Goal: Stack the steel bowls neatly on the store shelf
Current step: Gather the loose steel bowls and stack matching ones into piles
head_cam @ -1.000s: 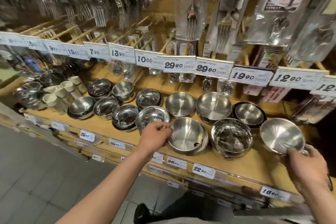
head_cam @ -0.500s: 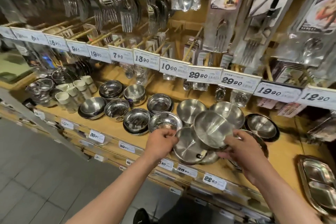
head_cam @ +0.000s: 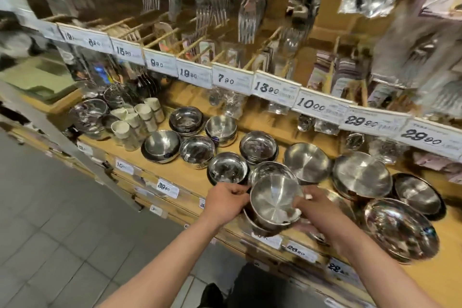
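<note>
A shiny steel bowl (head_cam: pixel 273 201) sits nested on top of another bowl at the front edge of the wooden shelf (head_cam: pixel 190 175). My left hand (head_cam: pixel 225 201) grips its left rim. My right hand (head_cam: pixel 318 210) holds its right side, fingers on the rim. Several more steel bowls stand around it: a small one (head_cam: pixel 227 170) just behind my left hand, a wide one (head_cam: pixel 307 162) behind, a large one (head_cam: pixel 361 175) to the right, and another (head_cam: pixel 402 230) at the near right.
White cups (head_cam: pixel 130 122) stand at the shelf's left. Price tags (head_cam: pixel 232 79) run along a rail above the bowls, with packaged forks (head_cam: pixel 250 15) hanging higher up. A grey tiled floor (head_cam: pixel 62 232) lies below left.
My right hand carried a bowl from the far right over to the left and set it into the bowl my left hand steadies. The camera view swung left.
</note>
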Motion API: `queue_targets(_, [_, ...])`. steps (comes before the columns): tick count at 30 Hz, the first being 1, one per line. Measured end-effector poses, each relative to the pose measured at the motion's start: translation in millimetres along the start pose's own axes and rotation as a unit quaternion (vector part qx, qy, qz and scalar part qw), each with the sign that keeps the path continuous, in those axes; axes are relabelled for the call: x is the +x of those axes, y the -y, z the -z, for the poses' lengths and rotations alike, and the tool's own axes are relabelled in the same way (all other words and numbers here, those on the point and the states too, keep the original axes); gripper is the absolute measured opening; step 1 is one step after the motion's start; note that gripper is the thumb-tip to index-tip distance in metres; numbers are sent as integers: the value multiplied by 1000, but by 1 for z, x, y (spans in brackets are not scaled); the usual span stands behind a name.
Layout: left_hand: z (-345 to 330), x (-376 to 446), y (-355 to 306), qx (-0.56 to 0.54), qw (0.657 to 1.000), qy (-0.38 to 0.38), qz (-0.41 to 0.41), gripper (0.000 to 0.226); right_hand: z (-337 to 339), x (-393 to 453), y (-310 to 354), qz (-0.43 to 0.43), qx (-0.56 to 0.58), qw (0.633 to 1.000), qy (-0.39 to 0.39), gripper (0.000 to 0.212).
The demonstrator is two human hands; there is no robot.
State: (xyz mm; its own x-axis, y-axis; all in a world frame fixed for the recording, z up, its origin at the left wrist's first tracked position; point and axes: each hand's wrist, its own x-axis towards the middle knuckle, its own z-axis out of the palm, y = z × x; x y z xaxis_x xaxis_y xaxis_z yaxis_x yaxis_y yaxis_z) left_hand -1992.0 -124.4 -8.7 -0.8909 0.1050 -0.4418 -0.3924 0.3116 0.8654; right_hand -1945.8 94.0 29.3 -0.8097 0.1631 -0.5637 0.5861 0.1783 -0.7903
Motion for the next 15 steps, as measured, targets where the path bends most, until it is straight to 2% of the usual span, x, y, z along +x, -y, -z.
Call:
queue_targets(3, [23, 11, 7, 24, 1000, 15, -10, 29, -26, 11, 3, -33, 33, 999, 13, 28])
queue_targets(6, [43, 23, 11, 51, 998, 27, -40, 19, -47, 17, 6, -32, 60, 997, 26, 36])
queue_targets(10, [63, 30, 6, 67, 994, 58, -61, 22, -65, 21, 13, -14, 75, 997, 19, 26])
queue_targets(15, [78, 34, 1, 30, 996, 76, -38, 28, -79, 28, 24, -1, 70, 997, 18, 23])
